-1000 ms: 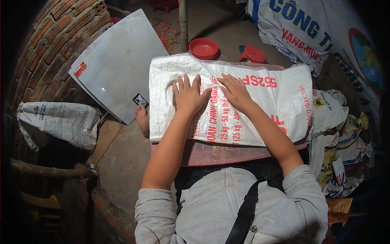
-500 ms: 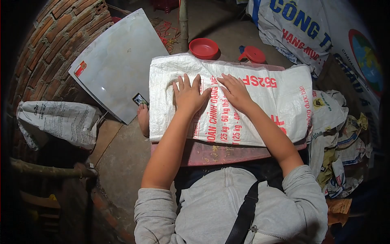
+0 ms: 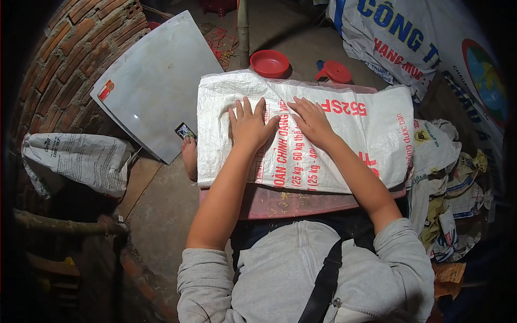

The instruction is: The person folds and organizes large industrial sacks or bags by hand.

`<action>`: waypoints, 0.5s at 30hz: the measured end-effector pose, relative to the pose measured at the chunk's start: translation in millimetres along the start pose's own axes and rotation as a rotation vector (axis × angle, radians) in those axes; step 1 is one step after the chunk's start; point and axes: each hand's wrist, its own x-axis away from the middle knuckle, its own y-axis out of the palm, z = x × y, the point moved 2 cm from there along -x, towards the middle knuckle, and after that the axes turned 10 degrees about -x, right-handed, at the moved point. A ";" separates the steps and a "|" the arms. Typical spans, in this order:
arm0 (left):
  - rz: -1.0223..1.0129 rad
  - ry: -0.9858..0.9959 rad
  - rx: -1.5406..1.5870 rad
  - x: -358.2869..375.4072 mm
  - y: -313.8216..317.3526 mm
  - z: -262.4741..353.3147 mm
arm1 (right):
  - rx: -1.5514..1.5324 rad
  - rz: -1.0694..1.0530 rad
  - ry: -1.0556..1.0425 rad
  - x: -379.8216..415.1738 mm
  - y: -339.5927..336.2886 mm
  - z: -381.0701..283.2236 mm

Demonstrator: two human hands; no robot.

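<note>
A white woven sack point(image 3: 221, 161) with red printing lies flat across a low pink table point(image 3: 323, 204) before me. My left hand point(image 3: 252, 125) rests palm down on its left half, fingers spread, beside a crease. On the middle of the sack lies my right hand point(image 3: 312, 119), its fingers stretched out toward the far edge. Neither hand grips the fabric. Small yellowish bits are scattered on the table's near strip, which shows below the sack.
Beyond the table sit a red bowl point(image 3: 269, 63) and a red lidded container point(image 3: 335, 72). A white panel point(image 3: 156, 81) leans at the left, near a bare foot point(image 3: 189, 156). Crumpled sacks point(image 3: 449, 183) are heaped at the right. A bamboo pole point(image 3: 243, 32) stands behind.
</note>
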 end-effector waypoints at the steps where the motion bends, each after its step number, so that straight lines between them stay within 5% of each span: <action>1: 0.000 0.000 0.000 -0.1 0.2 -0.1 | 0.000 0.001 0.000 0.1 0.0 -0.2; 13: 0.071 0.014 0.048 -3.6 1.3 -8.1 | -0.110 0.016 0.016 0.9 -3.0 1.1; 15: 0.271 -0.003 0.195 -8.6 2.4 -16.6 | -0.107 0.022 0.006 1.2 -1.9 1.9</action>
